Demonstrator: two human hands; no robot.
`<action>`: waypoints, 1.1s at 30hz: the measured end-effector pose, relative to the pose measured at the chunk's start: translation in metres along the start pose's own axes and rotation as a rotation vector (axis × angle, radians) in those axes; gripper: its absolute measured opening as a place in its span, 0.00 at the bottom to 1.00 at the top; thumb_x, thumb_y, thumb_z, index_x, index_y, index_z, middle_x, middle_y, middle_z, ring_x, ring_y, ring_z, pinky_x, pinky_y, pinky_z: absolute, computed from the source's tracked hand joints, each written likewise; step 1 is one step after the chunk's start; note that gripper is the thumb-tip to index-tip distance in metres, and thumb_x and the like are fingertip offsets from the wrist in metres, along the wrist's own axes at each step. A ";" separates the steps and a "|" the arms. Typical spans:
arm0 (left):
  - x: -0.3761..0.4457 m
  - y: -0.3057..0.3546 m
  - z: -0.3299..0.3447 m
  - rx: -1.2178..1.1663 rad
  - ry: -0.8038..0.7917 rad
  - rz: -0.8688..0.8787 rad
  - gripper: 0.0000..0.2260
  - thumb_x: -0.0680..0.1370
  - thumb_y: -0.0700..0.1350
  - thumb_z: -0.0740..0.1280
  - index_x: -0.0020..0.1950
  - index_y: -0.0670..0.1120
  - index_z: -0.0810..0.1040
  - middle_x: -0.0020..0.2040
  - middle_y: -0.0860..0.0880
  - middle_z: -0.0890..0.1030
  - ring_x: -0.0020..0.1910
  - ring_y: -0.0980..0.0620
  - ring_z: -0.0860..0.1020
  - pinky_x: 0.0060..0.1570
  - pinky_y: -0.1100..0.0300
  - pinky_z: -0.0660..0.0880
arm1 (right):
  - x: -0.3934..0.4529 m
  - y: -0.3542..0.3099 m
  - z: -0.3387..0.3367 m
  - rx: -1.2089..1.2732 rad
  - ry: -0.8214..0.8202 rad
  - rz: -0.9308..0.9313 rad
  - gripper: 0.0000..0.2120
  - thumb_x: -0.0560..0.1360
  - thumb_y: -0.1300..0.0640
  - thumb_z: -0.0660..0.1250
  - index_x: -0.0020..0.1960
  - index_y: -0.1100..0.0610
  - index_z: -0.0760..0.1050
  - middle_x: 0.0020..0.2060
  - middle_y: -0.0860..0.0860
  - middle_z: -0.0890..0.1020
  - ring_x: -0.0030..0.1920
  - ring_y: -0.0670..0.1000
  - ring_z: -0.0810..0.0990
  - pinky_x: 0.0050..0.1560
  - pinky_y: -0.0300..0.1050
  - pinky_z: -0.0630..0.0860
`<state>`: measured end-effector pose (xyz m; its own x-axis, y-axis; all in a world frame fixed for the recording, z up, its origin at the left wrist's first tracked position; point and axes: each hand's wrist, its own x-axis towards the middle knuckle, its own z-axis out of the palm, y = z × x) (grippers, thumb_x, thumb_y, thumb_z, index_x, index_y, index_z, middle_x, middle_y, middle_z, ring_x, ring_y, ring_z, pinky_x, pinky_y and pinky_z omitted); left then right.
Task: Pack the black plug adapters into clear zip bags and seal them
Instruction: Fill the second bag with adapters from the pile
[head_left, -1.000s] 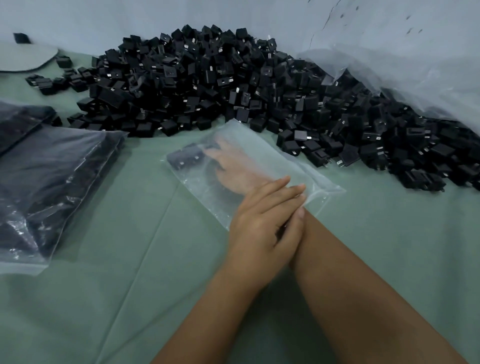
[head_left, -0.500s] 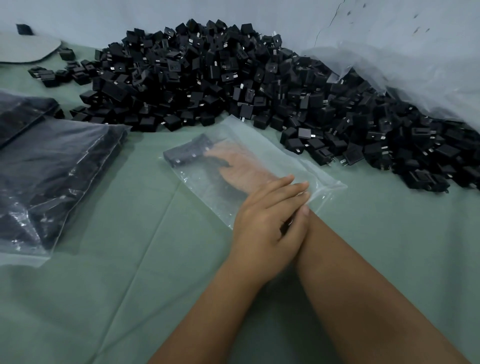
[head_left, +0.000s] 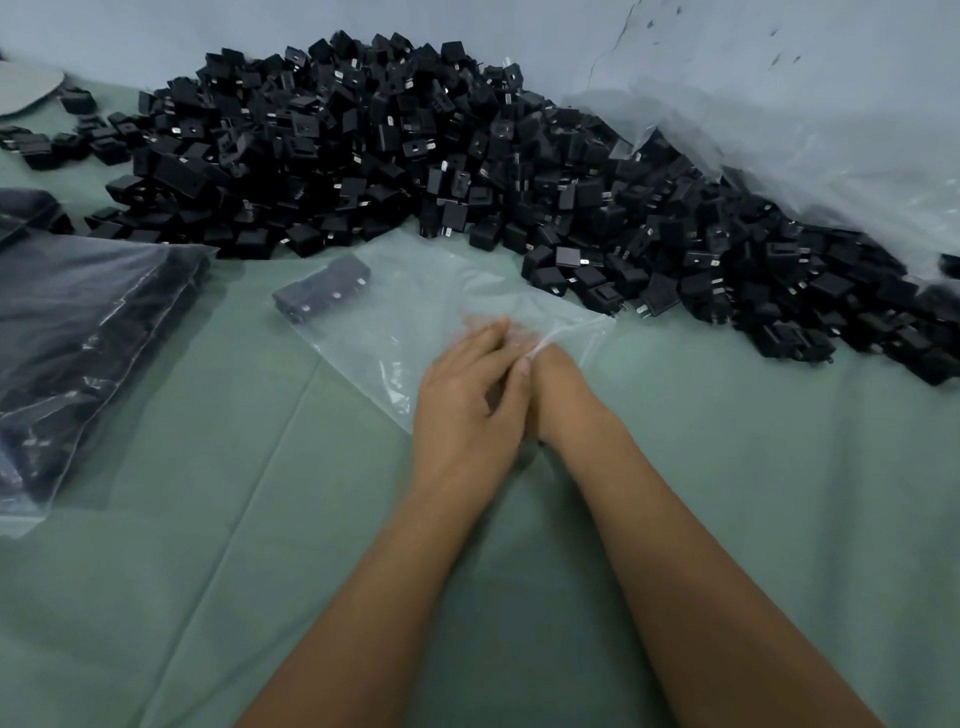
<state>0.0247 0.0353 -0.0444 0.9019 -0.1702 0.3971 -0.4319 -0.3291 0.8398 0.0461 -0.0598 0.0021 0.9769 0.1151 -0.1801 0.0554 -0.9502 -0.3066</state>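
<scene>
Clear zip bag (head_left: 415, 306) pressed flat under left hand (head_left: 467, 410), right hand's (head_left: 550, 379) fingers hidden inside, adapter pile (head_left: 415, 156) behind, filled bags (head_left: 88, 332) left

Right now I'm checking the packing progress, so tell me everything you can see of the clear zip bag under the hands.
The clear zip bag is thin, see-through plastic, lying flat and slightly wrinkled on the green cloth, just in front of the adapter pile. A short row of black adapters sits in its far left corner. The left hand rests on its near edge; the right hand sits at the mouth, fingertips blurred.
</scene>
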 end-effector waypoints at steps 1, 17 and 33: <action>0.001 -0.001 0.000 -0.039 -0.015 -0.042 0.14 0.78 0.50 0.63 0.62 0.55 0.82 0.68 0.55 0.76 0.69 0.62 0.69 0.72 0.60 0.62 | 0.000 0.009 0.005 0.016 0.100 0.027 0.14 0.80 0.59 0.59 0.65 0.59 0.71 0.60 0.56 0.77 0.61 0.54 0.75 0.60 0.36 0.66; 0.005 -0.009 -0.006 0.217 -0.198 -0.174 0.11 0.82 0.50 0.62 0.53 0.51 0.85 0.70 0.47 0.75 0.74 0.49 0.65 0.73 0.54 0.59 | 0.004 0.092 0.020 0.582 0.858 0.389 0.19 0.80 0.58 0.54 0.67 0.45 0.71 0.59 0.47 0.70 0.64 0.49 0.66 0.60 0.38 0.61; 0.005 -0.008 -0.007 0.174 -0.169 -0.204 0.10 0.80 0.47 0.64 0.50 0.49 0.85 0.68 0.50 0.77 0.74 0.52 0.66 0.71 0.59 0.60 | 0.007 0.084 0.021 0.245 0.760 0.504 0.21 0.80 0.53 0.55 0.72 0.44 0.62 0.61 0.56 0.71 0.62 0.56 0.68 0.66 0.50 0.62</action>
<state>0.0326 0.0434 -0.0465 0.9615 -0.2314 0.1481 -0.2514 -0.5240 0.8138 0.0532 -0.1322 -0.0448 0.7518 -0.5942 0.2859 -0.3708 -0.7395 -0.5618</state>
